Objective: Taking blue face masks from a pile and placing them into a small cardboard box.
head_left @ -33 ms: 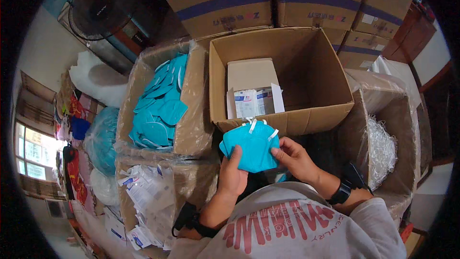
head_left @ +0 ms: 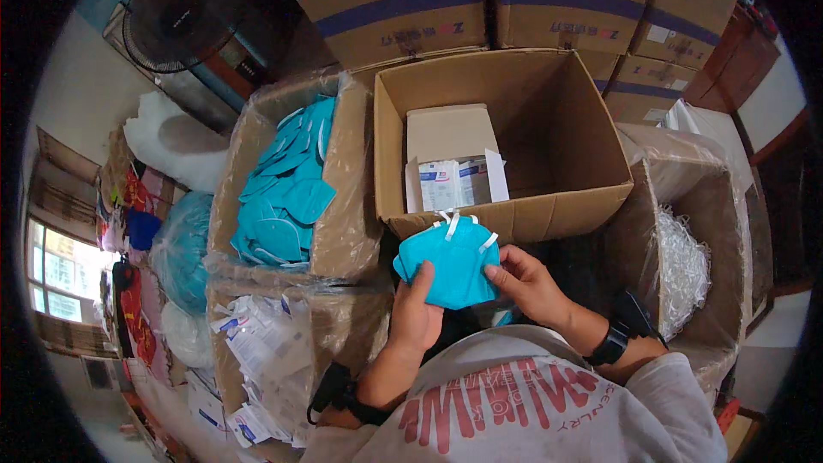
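Observation:
Both hands hold a small stack of teal face masks (head_left: 450,261) in front of my body, just below the large open carton (head_left: 557,210). White ear loops stick up from the masks' top edge. My left hand (head_left: 416,313) grips the left side, its thumb lying over the front. At the right edge, my right hand (head_left: 525,279) pinches the stack between thumb and bent fingers. How many masks are in the stack is hard to make out. Inside the open carton stands a smaller box (head_left: 452,133) with white printed packets (head_left: 440,184) in it.
At left, a plastic-lined carton (head_left: 343,163) holds loose teal masks (head_left: 283,197); below it another contains printed pouches (head_left: 266,343). A carton of white loops (head_left: 683,274) stands at right. Sealed cartons (head_left: 566,4) are stacked behind. A fan (head_left: 176,26) is far left.

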